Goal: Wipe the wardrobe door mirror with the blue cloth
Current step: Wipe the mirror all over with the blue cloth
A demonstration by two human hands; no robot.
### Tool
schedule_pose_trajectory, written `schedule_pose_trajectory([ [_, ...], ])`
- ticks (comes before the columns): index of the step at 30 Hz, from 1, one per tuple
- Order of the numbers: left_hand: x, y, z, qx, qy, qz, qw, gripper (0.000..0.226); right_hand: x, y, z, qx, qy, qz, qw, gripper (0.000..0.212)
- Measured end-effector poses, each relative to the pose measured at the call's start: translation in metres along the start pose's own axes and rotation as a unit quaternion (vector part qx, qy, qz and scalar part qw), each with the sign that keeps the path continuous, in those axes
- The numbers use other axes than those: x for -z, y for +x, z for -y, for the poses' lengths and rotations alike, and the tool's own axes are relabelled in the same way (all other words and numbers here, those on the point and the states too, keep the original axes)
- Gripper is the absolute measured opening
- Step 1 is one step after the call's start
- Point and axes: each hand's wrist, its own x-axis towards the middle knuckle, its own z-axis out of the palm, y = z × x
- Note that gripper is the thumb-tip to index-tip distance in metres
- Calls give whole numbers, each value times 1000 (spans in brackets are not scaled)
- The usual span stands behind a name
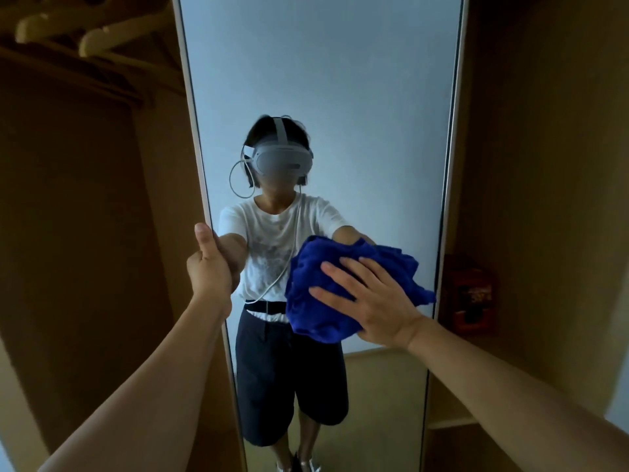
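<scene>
Now, right hand (371, 298) flat, fingers spread wide, pressing blue cloth (326, 308) against wardrobe door mirror (320, 80). Cloth bunched and crumpled, at lower right part of glass, near right edge of frame, partly covered by palm. Left hand (211, 267) closed around left edge of door, thumb pointing up along white frame, other fingers wrapped behind edge and hidden. Both forearms bare, stretched forward from bottom corners. Reflected in glass: person with grey headset, white T-shirt, dark shorts, pale wall behind. At upper left, 2 wooden hangers (98, 32) inside brown wardrobe. At right, just beside door, red object (471, 294) on shelf, too blurred for telling what.
</scene>
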Motion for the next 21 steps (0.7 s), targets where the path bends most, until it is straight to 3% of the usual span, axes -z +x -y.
schedule_pose_trajectory([
  [3, -3, 5, 1, 4, -4, -10, 1000, 62, 11, 17, -21, -27, 3, -18, 999, 75],
  [6, -4, 6, 1, 7, -7, -18, 1000, 59, 28, 44, -52, -102, 19, -67, 992, 69],
  [11, -6, 4, -2, -8, -6, -6, 1000, 53, 43, 71, -89, -242, -5, -115, 964, 77],
  [21, -9, 17, 4, 0, 5, -4, 1000, 76, 32, 74, -87, -258, -24, -125, 958, 82],
])
